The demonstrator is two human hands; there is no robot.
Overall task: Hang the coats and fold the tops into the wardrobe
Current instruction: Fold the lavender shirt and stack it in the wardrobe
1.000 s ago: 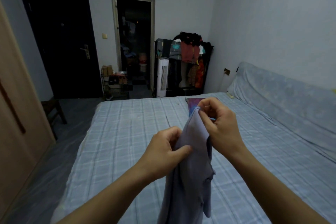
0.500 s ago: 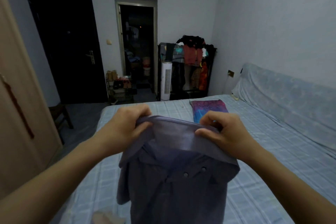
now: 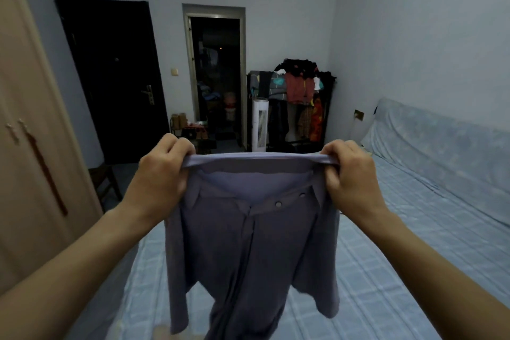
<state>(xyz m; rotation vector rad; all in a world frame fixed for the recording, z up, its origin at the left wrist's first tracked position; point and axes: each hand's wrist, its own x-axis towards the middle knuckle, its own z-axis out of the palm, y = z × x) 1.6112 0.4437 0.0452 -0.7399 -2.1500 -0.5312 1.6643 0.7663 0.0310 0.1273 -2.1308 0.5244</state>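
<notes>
A purple-grey button-up top (image 3: 254, 243) hangs in the air in front of me, stretched wide at its upper edge, snaps showing near the collar. My left hand (image 3: 160, 176) grips the top's left shoulder and my right hand (image 3: 350, 176) grips its right shoulder. The garment's lower part dangles over the bed (image 3: 386, 257), which has a light blue checked sheet. The beige wardrobe (image 3: 30, 146) stands at the left with its doors closed.
A dark door (image 3: 110, 77) and an open doorway (image 3: 218, 77) are on the far wall. A loaded clothes rack (image 3: 300, 102) and white tower fan (image 3: 260, 124) stand beyond the bed. A dark stool (image 3: 105, 182) sits by the wardrobe. A covered headboard (image 3: 441, 146) is at the right.
My hands have moved apart and upward, spreading the bunched top out flat by its shoulders. My view has tilted up, and the top now hides the folded colourful cloth on the bed.
</notes>
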